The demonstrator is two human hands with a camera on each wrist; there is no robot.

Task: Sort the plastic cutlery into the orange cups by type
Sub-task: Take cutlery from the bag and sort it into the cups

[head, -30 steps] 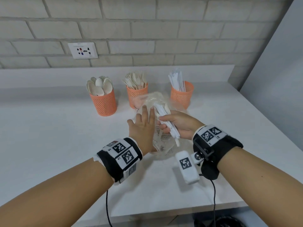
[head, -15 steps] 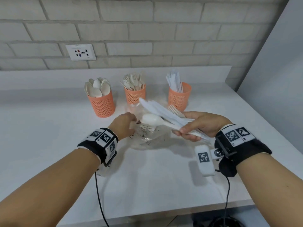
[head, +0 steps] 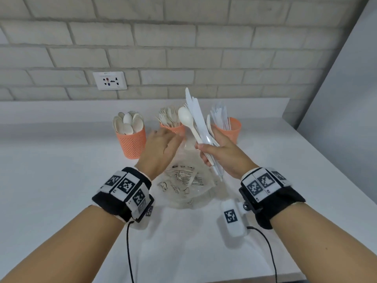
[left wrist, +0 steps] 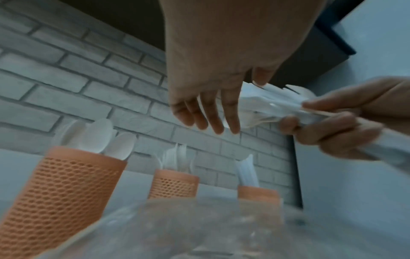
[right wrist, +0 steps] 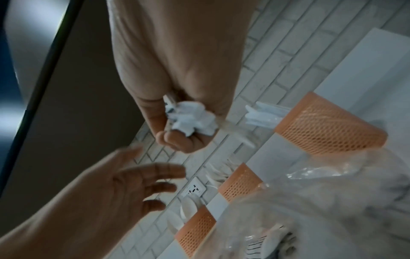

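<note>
Bright even head view, wide-angle edge bending, dimmer wrist views, motion-blurred

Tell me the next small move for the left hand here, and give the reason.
Probably pinch the spoon out of the mixed bundle and carry it to the spoon cup. The right hand grips the bundle upright, with the spoon's bowl standing clear on the side toward the left hand, which is open, holds nothing and is close beside it.
</note>
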